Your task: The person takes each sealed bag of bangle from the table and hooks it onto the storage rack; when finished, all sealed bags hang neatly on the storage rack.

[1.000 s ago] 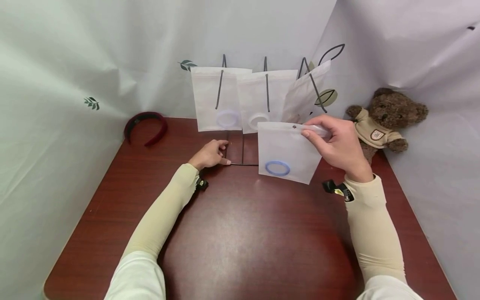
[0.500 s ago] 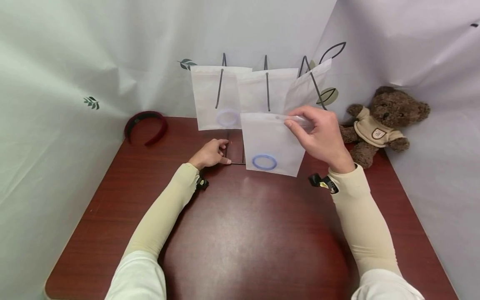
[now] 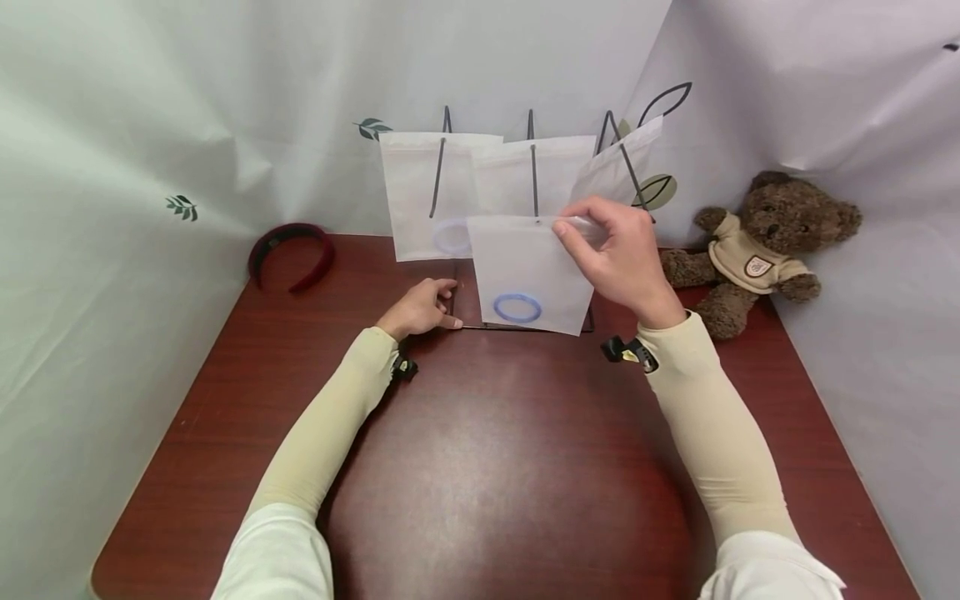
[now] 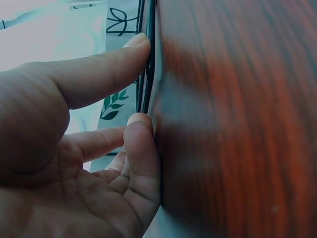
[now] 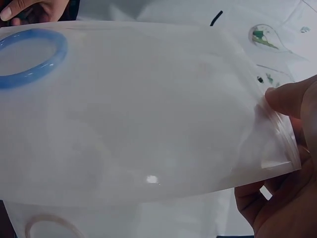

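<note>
My right hand (image 3: 615, 250) pinches the top edge of a frosted zip bag (image 3: 532, 267) with a blue bangle (image 3: 517, 308) inside. The bag's punched hole lies close to the tip of the middle hook (image 3: 535, 183) of a black wire rack; whether they touch cannot be told. Another bag (image 3: 510, 179) hangs on that hook, partly covered by the held one. A bag (image 3: 420, 200) with a pale lilac ring hangs on the left hook. A tilted bag (image 3: 633, 150) hangs at the right. My left hand (image 3: 420, 308) holds the rack's base (image 4: 148, 69), thumb and a curled finger touching the wire.
A dark red headband (image 3: 326, 250) lies at the table's back left. The brown teddy bear (image 3: 780, 221) sits at the back right against the curtain. White curtains (image 3: 525, 50) with leaf prints enclose the reddish wooden table (image 3: 487, 467).
My right hand has carried the zip bag left and slightly up, toward the middle hook, uncovering more of the bear and the base's right corner. The left hand stays put.
</note>
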A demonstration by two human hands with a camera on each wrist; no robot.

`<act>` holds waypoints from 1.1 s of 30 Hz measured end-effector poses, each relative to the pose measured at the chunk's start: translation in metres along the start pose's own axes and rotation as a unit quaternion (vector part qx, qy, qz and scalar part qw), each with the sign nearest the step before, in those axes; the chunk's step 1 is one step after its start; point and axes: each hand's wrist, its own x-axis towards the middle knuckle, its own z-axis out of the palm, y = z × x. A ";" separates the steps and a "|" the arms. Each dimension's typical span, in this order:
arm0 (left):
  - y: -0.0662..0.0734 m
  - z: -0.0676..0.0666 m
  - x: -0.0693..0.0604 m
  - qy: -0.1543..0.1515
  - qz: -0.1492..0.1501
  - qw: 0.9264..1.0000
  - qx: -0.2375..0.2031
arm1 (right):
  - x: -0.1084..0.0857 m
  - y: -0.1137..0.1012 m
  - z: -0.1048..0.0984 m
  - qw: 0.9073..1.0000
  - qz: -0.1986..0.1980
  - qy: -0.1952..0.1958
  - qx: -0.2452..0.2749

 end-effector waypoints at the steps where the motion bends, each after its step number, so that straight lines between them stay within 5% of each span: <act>1: 0.000 0.000 0.000 0.000 0.001 1.000 0.000 | 0.001 0.000 0.001 1.000 0.002 0.002 0.001; 15: 0.001 0.000 0.000 0.008 -0.001 1.000 0.008 | 0.012 0.016 0.015 0.998 0.046 0.030 -0.008; 33: 0.002 -0.002 -0.001 -0.004 -0.009 1.000 0.005 | 0.041 0.040 0.026 0.998 0.017 0.031 -0.043</act>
